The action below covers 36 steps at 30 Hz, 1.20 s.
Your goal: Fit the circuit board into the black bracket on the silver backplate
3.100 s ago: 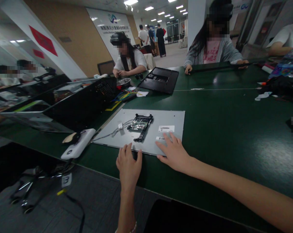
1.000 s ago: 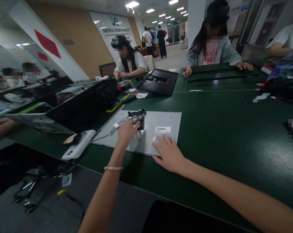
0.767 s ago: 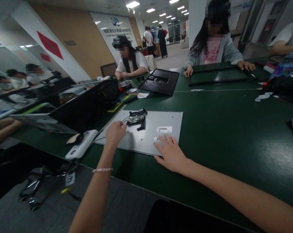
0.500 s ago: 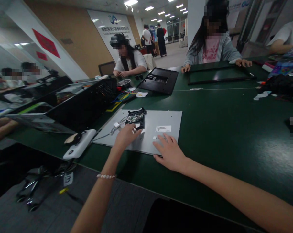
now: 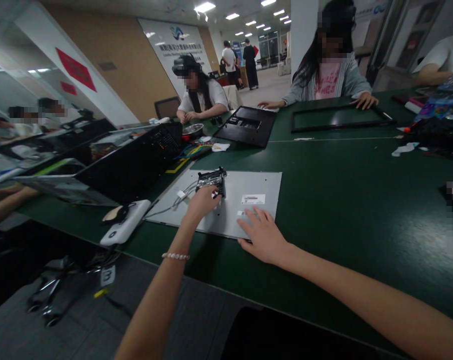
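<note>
A flat grey metal panel lies on the dark green table in front of me. On it sits a small green circuit board in a black frame, with thin white wires running off to the left. My left hand has its fingers closed on the near edge of the circuit board. My right hand lies flat with fingers spread on the panel's near right corner, beside a white label.
A white handheld device lies at the table edge left of the panel. A black laptop-like casing stands behind it. A black back cover and a black frame lie farther off, where two other people sit working.
My left hand reached from the table edge to the circuit board, drew back toward the wires, then returned and closed on the board. The person opposite has laid the black frame flat.
</note>
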Each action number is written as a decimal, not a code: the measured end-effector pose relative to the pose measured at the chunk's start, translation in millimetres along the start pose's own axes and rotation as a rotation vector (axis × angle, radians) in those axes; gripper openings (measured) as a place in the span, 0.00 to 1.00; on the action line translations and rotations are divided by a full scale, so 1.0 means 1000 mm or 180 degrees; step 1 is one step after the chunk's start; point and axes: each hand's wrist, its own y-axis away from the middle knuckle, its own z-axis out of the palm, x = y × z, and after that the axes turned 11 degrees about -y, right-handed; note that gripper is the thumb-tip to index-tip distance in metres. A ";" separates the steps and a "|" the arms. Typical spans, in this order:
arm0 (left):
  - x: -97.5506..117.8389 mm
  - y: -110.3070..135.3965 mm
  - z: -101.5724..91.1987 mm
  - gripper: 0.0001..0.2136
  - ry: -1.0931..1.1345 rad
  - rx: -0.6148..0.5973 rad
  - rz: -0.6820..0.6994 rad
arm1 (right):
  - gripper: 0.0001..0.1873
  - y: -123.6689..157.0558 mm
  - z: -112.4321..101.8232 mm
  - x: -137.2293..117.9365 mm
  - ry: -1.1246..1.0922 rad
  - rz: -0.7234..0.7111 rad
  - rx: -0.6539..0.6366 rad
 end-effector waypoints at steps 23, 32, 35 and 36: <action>0.012 0.007 -0.004 0.14 -0.0058 0.0080 -0.0186 | 0.28 0.001 -0.001 0.001 -0.0032 -0.0044 0.0046; -0.060 0.023 -0.002 0.19 -0.0855 0.0498 -0.0936 | 0.29 0.000 -0.003 0.001 -0.0064 -0.0008 -0.0034; -0.077 0.018 0.001 0.16 -0.0882 0.0272 -0.0963 | 0.29 0.000 -0.002 0.001 -0.0057 -0.0007 -0.0031; -0.081 0.014 0.001 0.16 -0.0889 0.0226 -0.1015 | 0.29 0.000 -0.002 0.001 -0.0052 -0.0011 -0.0025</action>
